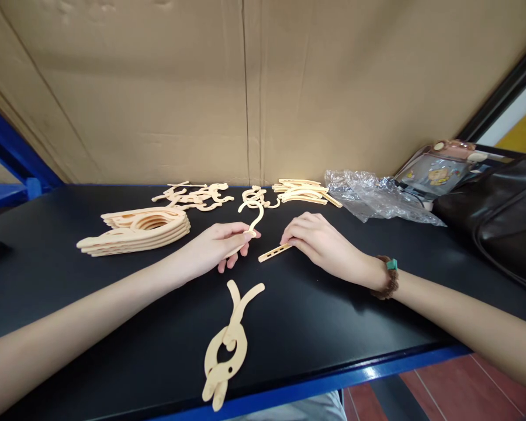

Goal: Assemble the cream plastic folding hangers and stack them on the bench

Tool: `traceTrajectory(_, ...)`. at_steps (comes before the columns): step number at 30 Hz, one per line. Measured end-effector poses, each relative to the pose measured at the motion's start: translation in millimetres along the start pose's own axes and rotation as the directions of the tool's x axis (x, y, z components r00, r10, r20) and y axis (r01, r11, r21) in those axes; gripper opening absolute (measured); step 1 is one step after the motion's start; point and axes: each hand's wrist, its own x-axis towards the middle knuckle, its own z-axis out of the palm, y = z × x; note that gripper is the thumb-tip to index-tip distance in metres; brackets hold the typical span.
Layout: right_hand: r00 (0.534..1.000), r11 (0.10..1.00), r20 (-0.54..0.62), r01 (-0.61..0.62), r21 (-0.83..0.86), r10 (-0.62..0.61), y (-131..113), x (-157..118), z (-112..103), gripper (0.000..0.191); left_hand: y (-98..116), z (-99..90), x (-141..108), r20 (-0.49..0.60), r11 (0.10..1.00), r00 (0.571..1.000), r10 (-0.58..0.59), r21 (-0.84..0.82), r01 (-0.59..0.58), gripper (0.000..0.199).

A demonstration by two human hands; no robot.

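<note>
My left hand (217,248) pinches a cream plastic hook piece (258,217) between thumb and fingers; its curved end sticks up, while the lower part is mostly hidden by the fingers. A short way to the right, my right hand (322,245) grips one end of a narrow cream plastic strip (272,254) with several slots along it. The two pieces are apart. Nearer to me, by the table's front edge, lie crossed cream plastic hanger pieces (243,345) joined around an oval opening, with two arms spread at the far end.
A stack of folded cream hangers (134,234) lies left of my left hand. Behind are a pile of hooks (201,197), more hooks (254,196) and several strips (304,192). Clear plastic wrap (372,196), a transparent pouch (442,172) and a dark leather bag (495,213) occupy the right. Cardboard (158,88) stands behind.
</note>
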Motion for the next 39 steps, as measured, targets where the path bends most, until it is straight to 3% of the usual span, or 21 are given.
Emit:
traceTrajectory(7, 1.0, 1.0, 0.008, 0.024, -0.004, -0.024, 0.8, -0.1, 1.9, 0.021, 2.9, 0.9, -3.3, -0.012, 1.0, 1.0, -0.005, -0.004, 0.005, 0.033)
traceTrajectory(13, 0.995, 0.982, -0.077, -0.074, -0.176, 0.061, -4.9, 0.4, 1.9, 0.025, -1.1, -0.7, -0.4, -0.003, 1.0, 1.0, 0.006, -0.004, -0.006, 0.032)
traceTrajectory(17, 0.996, 0.977, 0.0, -0.091, -0.195, 0.093, -8.8, -1.0, -0.3, 0.035, -0.9, -0.8, -0.1, 0.005, 1.0, 1.0, 0.004, -0.002, -0.004, 0.032)
traceTrajectory(21, 0.997, 0.985, 0.045, -0.06, -0.165, 0.068, -10.2, -2.0, -3.8, 0.035, -0.2, -0.2, -0.7, -0.005, 1.0, 1.0, -0.008, 0.007, 0.008, 0.031)
traceTrajectory(27, 0.998, 0.992, 0.032, -0.042, -0.122, 0.046, -8.4, -3.7, -3.2, 0.012, 0.5, 0.9, -0.5, -0.042, 1.0, 0.999, 0.005, 0.025, -0.004, 0.032)
traceTrajectory(32, 0.999, 0.996, 0.011, 0.04, -0.083, -0.04, -6.3, -4.5, 2.5, 0.026, 5.0, 0.4, -3.8, -0.076, 0.996, 0.996, -0.052, 0.066, 0.057, 0.039)
traceTrajectory(39, 0.993, 0.987, -0.019, 0.115, -0.113, -0.118, -10.7, -2.6, 3.8, 0.029, 10.1, -1.2, -11.2, -0.005, 0.989, 0.995, -0.098, -0.113, 0.096, 0.038)
